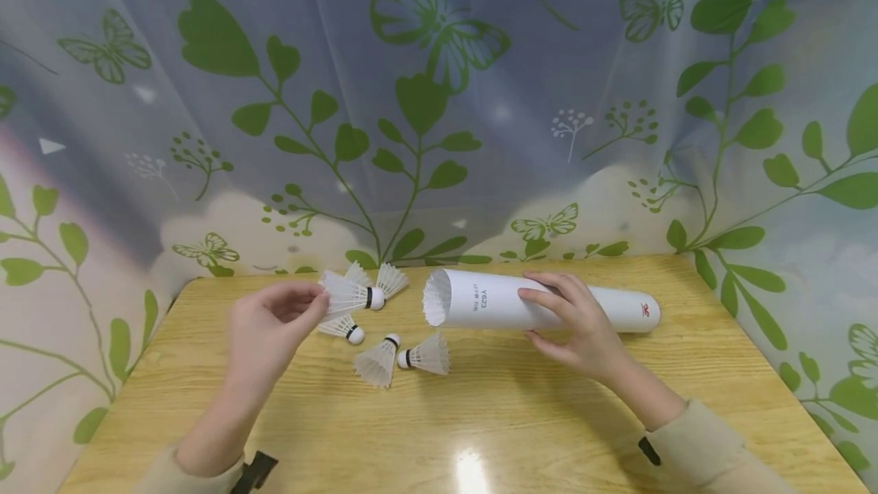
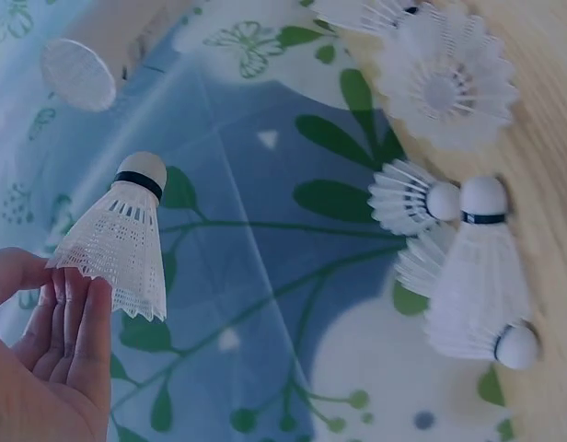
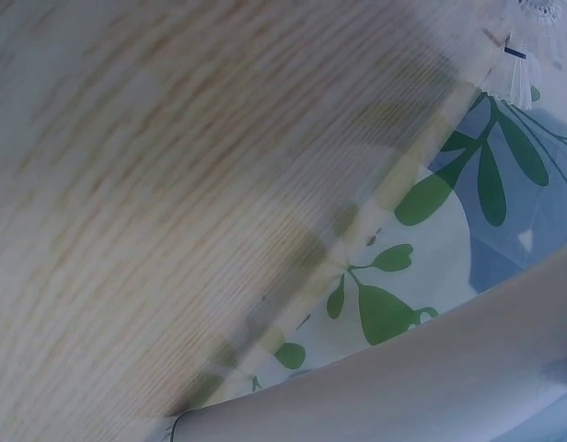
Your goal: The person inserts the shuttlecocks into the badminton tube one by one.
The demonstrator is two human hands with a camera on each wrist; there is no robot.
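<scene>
Firstly, surface: one table [image 1: 480, 410], yellow wood grain, filling the lower half of the head view, with a bright reflection at bottom centre. Surround: one curtain [image 1: 329, 97], grey-blue and pale, printed with green leaves and butterflies, covering the upper half and both sides of the frame.

Item, held shuttlecock [image 1: 346, 293]: white, dark band, left of centre in the head view. Long axis nearly level, dipping slightly rightward; cork points right, toward the tube mouth, well apart from it. In the left wrist view its cork points up and slightly right.

Item, left hand [image 1: 277, 326]: thumb and fingertips pinch the skirt rim; the other fingers lie close together.

Item, white tube [image 1: 494, 302]: right of centre. Long axis nearly horizontal, lower at the right; open mouth faces left, red-marked end right. Contact with the table cannot be told.

Item, right hand [image 1: 576, 322]: grips the tube about its middle, fingers somewhat spread over the top, thumb at the lower side.

Item, five loose shuttlecocks [image 1: 429, 356]: grouped around centre and left of centre; the nearest two point their corks upper right and left.
</scene>
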